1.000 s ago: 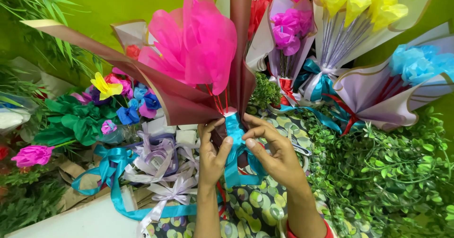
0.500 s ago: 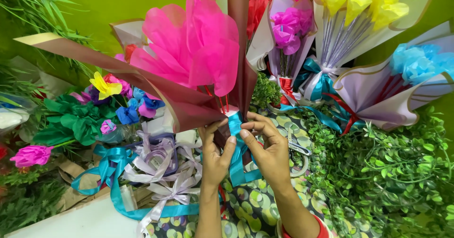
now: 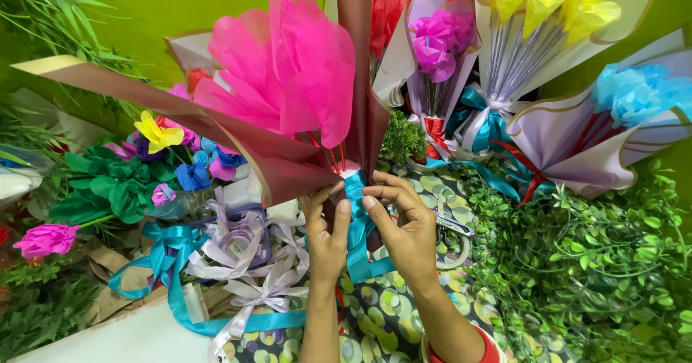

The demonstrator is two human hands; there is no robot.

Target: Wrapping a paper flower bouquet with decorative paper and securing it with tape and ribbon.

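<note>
Teal ribbon (image 3: 358,226), soft and probably slippery, wound about the neck of a pink paper bouquet (image 3: 288,89) in maroon wrap, held upright at centre. Left hand (image 3: 326,237) and right hand (image 3: 404,229) both pinch the ribbon at the neck, the firmest hold; the petals look light and crushable. Scissors (image 3: 450,226) lie beside the right hand; finished bouquets (image 3: 519,53) stand behind

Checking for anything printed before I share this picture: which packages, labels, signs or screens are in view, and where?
No labels, signs or screens show.
Maroon wrap: cone of paper around pink flowers, centre, above both hands.
Lilac wrap: paper cone around blue flowers, right.
White wrap: around yellow flowers, top right.
</note>
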